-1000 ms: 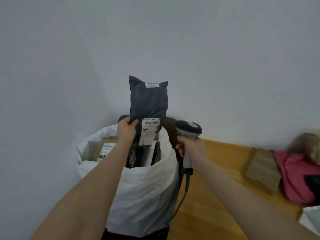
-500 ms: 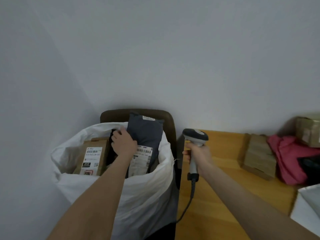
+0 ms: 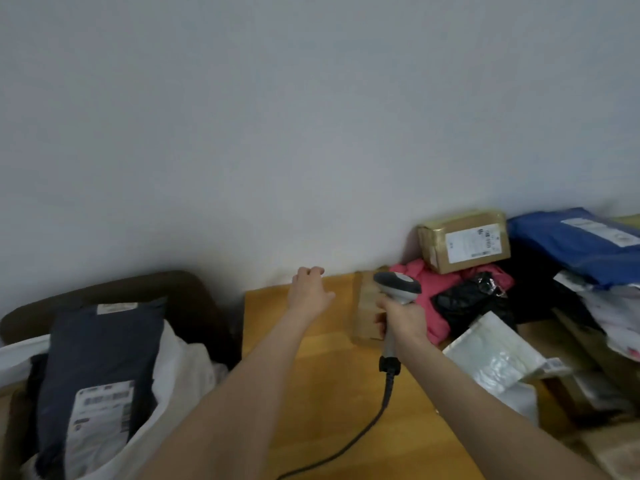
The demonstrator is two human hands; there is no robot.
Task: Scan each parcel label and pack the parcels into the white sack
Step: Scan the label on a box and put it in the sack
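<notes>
A dark grey parcel (image 3: 100, 348) with a white label stands in the white sack (image 3: 173, 372) at the lower left. My left hand (image 3: 310, 291) hovers over the wooden table (image 3: 329, 393), holding nothing, its fingers loosely curled. My right hand (image 3: 401, 318) grips the handle of a grey barcode scanner (image 3: 398, 287), its cable trailing down over the table. Just behind the scanner lies a small brown parcel (image 3: 367, 310). To the right are a pink parcel (image 3: 440, 289), a taped cardboard box (image 3: 464, 240) with a label, and a blue parcel (image 3: 575, 240).
A dark brown chair back (image 3: 114, 289) rises behind the sack. A black bag (image 3: 467, 299), a shiny silver mailer (image 3: 495, 355) and several white and brown parcels crowd the table's right side. A plain grey wall stands close behind.
My left hand let go of the dark grey parcel, now in the sack, and moved right over the table. The view swung right, showing more parcels. The scanner stays in my right hand.
</notes>
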